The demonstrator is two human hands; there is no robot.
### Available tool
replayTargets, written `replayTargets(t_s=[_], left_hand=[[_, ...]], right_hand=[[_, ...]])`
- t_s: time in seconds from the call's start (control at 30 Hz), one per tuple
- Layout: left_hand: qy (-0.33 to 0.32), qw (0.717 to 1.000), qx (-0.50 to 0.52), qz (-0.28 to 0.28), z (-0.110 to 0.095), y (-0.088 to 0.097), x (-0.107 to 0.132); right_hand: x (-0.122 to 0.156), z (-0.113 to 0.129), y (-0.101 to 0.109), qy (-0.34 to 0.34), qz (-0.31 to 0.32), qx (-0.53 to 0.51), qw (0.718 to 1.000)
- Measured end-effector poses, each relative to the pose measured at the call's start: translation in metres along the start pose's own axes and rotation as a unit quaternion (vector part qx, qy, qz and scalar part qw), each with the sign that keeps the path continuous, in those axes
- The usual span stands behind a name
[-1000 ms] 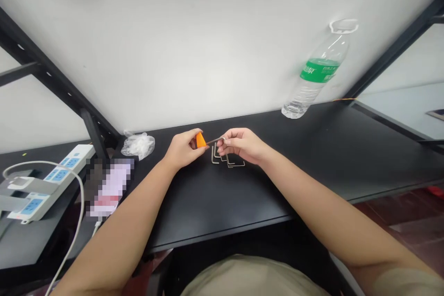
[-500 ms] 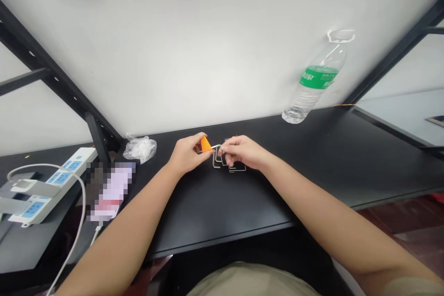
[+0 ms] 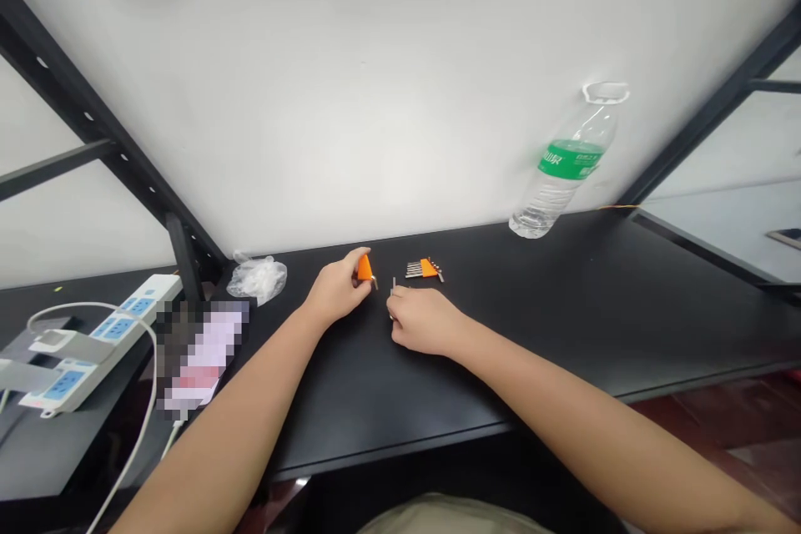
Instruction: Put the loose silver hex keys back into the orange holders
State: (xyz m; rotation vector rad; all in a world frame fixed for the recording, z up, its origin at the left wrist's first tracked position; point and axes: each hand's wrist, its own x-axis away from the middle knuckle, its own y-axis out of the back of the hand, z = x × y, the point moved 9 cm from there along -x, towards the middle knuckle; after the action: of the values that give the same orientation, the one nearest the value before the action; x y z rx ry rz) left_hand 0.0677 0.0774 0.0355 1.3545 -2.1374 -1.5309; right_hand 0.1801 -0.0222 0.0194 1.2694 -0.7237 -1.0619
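Orange holder sits pinched in the left hand; the right hand is curled over loose hex keys on the black tabletop. I'd pick one key, line it up, then push straight.

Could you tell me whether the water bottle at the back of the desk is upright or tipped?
Upright: the water bottle stands on its base on the black desk.

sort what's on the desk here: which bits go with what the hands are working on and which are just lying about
In hand:
- orange holder, pinched in the left hand
- loose hex keys, mostly hidden under the right hand
- second orange holder with keys in it, just behind the hands

Lying about:
- water bottle
- crumpled plastic bag
- power strip
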Motion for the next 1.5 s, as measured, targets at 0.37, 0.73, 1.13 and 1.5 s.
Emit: replayTargets(t_s=[0.37,0.73,1.13,1.5], left_hand=[[-0.014,1.000,0.018,0.006,-0.009,-0.002,0.000],[-0.022,0.999,0.045,0.007,-0.014,-0.003,0.001],[-0.020,0.997,0.070,-0.021,-0.013,0.003,0.001],[-0.091,0.995,-0.027,0.013,-0.041,-0.005,0.005]], right_hand=[[-0.004,-0.072,0.016,-0.093,-0.125,-0.556,0.817],[-0.001,-0.062,0.026,-0.043,-0.137,-0.588,0.796],[-0.001,-0.064,0.025,-0.056,-0.121,-0.595,0.793],[-0.009,-0.065,0.008,-0.117,-0.072,-0.486,0.863]])
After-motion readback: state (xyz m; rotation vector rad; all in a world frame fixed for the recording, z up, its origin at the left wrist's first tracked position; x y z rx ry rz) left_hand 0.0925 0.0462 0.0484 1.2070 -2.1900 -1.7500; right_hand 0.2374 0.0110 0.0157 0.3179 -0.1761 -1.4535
